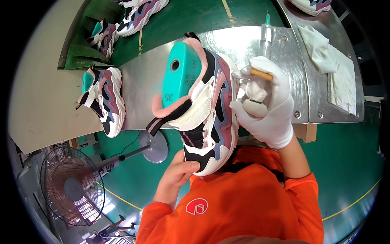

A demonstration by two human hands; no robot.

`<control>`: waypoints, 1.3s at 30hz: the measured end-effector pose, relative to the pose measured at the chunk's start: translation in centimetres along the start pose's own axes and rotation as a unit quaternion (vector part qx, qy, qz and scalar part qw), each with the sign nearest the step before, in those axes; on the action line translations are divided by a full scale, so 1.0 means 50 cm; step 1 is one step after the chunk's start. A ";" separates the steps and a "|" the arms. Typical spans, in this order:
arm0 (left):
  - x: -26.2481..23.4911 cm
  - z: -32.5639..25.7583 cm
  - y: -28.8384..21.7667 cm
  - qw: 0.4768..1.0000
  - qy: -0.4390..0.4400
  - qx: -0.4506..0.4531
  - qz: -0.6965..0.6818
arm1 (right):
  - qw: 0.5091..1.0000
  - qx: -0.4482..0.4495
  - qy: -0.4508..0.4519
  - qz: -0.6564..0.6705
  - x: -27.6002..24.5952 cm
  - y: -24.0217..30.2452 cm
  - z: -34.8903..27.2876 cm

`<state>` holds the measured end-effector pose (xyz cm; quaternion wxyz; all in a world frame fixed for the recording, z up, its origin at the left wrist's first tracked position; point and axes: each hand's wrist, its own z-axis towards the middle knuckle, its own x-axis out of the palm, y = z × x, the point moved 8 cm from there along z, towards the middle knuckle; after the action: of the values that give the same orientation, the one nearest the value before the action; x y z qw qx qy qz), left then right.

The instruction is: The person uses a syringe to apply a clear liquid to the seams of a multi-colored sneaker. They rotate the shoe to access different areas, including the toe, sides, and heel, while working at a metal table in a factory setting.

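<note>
My bare left hand (178,171) grips a chunky sneaker (221,107) by its toe, thumb on top of the toe cap. The shoe is white, black, pink and mauve, with a teal shoe last (180,73) inside its pink-lined collar. My right hand (270,101), in a white glove, is curled around a crumpled white cloth wad (256,89) beside the sole. A short tan stick-like piece (262,74) shows between its fingers. Just beyond that hand is a clear syringe (266,38) with a green-based needle; whether the hand touches it is hidden.
A metal worktable (138,89) spans the middle. Another sneaker (106,99) lies at its left, with more on the green belt (191,20) beyond. White cloths (341,77) lie at the right. A standing fan (73,189) is at the lower left.
</note>
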<state>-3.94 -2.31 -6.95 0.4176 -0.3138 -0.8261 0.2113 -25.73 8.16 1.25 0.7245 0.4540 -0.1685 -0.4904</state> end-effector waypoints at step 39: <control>-0.014 0.003 0.010 1.000 0.008 0.007 -0.003 | 0.932 0.288 -0.184 -0.118 -0.237 -0.042 -0.044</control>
<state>-3.57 -2.46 -7.76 0.4270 -0.3100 -0.8222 0.2132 -30.87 19.29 0.71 0.4558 0.5619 -0.3780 -0.5776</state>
